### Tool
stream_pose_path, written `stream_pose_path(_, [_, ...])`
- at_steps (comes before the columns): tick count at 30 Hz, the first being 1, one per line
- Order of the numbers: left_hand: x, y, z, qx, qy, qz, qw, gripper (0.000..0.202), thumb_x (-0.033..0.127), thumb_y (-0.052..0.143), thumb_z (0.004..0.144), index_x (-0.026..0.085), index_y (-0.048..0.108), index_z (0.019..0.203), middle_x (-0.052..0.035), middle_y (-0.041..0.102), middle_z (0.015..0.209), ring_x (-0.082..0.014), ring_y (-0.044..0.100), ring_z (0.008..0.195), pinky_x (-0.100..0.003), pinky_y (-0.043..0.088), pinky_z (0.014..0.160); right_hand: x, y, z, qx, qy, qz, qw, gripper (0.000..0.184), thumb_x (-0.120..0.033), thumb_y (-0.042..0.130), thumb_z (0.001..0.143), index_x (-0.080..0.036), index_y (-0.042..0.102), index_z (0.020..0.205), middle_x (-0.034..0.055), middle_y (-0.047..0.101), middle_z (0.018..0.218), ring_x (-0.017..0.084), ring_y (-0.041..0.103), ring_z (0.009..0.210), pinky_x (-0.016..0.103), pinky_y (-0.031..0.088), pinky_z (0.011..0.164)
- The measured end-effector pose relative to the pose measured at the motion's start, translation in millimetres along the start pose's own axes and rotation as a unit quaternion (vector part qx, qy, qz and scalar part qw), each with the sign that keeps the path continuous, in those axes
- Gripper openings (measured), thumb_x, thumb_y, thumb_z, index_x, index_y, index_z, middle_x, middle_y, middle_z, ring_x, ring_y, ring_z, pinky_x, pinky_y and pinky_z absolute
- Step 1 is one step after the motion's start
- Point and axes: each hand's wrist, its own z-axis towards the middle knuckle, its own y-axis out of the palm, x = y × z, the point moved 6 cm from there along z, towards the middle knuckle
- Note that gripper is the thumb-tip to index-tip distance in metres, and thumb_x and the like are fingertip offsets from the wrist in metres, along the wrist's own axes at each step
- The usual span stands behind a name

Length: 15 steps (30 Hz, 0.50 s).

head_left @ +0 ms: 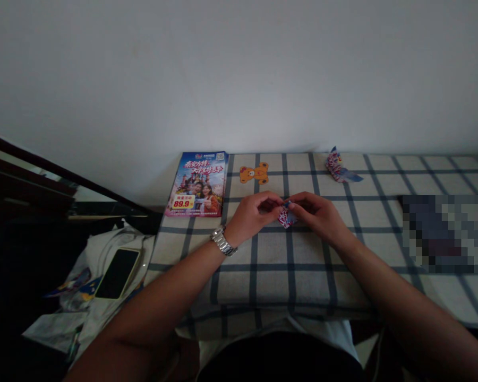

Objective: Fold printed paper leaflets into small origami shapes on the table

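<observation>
Both my hands meet over the middle of a checked tablecloth [271,276]. Between them is a small folded piece of patterned red, white and blue paper [286,217]. My left hand [252,214], with a metal watch on its wrist, pinches the paper's left side. The fingers of my right hand [317,214] are closed on its right side. The paper sits just above the cloth.
A colourful flyer [197,183] lies at the table's back left, with a bear-shaped sticker [254,173] beside it. Another folded patterned paper [336,166] rests near the wall. A phone [117,274] lies on clothes left of the table. A pixelated patch covers the right side.
</observation>
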Motion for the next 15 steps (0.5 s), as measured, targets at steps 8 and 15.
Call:
stream_pose_path(8, [-0.9, 2.3, -1.3, -0.010, 0.000, 0.015, 1.000, 0.008, 0.026, 0.073, 0.094, 0.020, 0.075, 0.100, -0.0020, 0.079, 0.095, -0.0135, 0.074, 0.082, -0.026, 0.059, 0.078, -4.5, -1.9, 0.3, 0.005, -0.007, -0.031, 0.999, 0.027, -0.049, 0.075, 0.092, -0.023, 0.076, 0.096, 0.0035, 0.077, 0.085, 0.020, 0.070, 0.076, 0.031, 0.054, 0.067])
stream_pose_path(15, [-2.6, 3.4, -0.8, 0.006, 0.004, 0.012, 1.000, 0.019, 0.038, 0.072, 0.096, 0.019, 0.074, 0.099, -0.0037, 0.078, 0.094, -0.0144, 0.073, 0.083, -0.025, 0.058, 0.076, -7.7, -6.8, -0.4, 0.039, -0.015, -0.045, 0.998, 0.026, -0.048, 0.076, 0.091, -0.022, 0.074, 0.090, 0.0022, 0.074, 0.076, 0.018, 0.066, 0.068, 0.030, 0.051, 0.062])
